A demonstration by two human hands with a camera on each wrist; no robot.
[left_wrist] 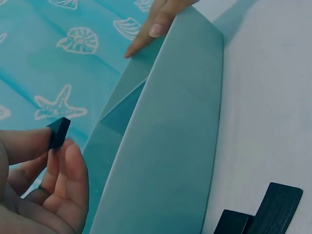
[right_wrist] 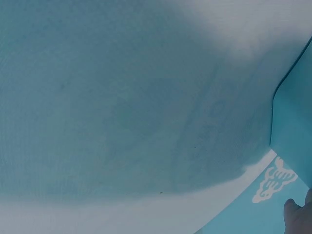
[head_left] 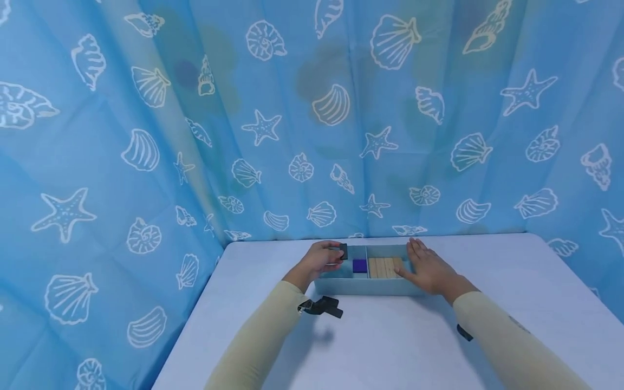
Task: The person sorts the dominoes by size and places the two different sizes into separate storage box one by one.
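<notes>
– At the left end of the blue box [head_left: 365, 287], what's the left hand [head_left: 319, 258] doing?
– Pinching a black block [head_left: 344, 251], thumb against fingers. Purple block [head_left: 359, 266] is lying just right of it, in the box.
– Right hand [head_left: 430, 269]?
– Straight-fingered, resting along the box's right end, thumb lying near the wooden blocks [head_left: 385, 267], well apart from the black one.

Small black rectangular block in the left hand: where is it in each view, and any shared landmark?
Head: block below and slightly right of centre, in the left hand.
Left wrist: block at left, about mid-height.
Right wrist: not in it.
Shared landmark: pale blue rectangular box, at the right edge in the right wrist view.
</notes>
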